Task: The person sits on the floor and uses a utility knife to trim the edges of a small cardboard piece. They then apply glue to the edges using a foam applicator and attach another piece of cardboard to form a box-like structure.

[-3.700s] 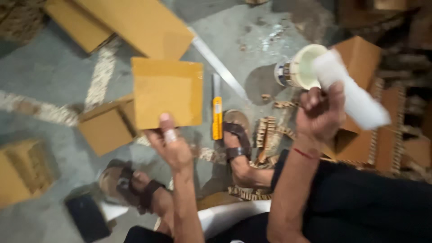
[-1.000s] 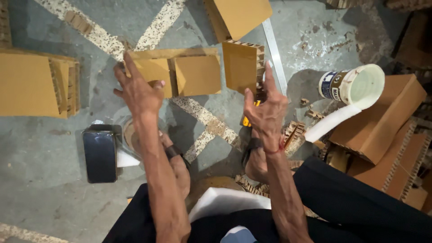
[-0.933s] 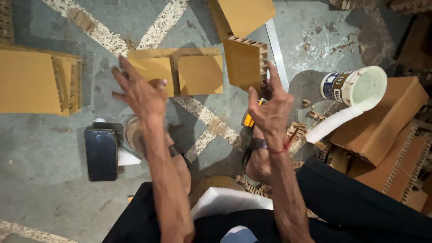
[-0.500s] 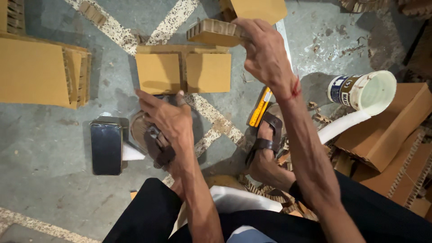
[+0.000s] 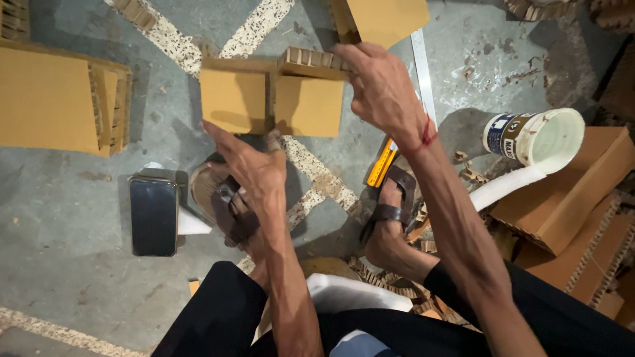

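Observation:
My right hand [image 5: 382, 87] grips a thick honeycomb cardboard piece [image 5: 311, 61] by its right end and holds it flat over the back edge of two square cardboard blocks [image 5: 271, 102] lying side by side on the concrete floor. My left hand [image 5: 254, 173] hovers with fingers spread just in front of the left block, above my left sandalled foot [image 5: 228, 208]. It holds nothing.
A black phone [image 5: 153, 215] lies on the floor at the left. A large cardboard slab [image 5: 56, 99] sits far left. A yellow utility knife [image 5: 381, 163] and a metal ruler [image 5: 423, 69] lie near my right foot. A white glue tub [image 5: 536, 135] and cardboard boxes [image 5: 569, 192] stand right.
My right hand took up a cardboard piece and carried it to the back edge of the two blocks. My left hand pulled back from the blocks toward my foot.

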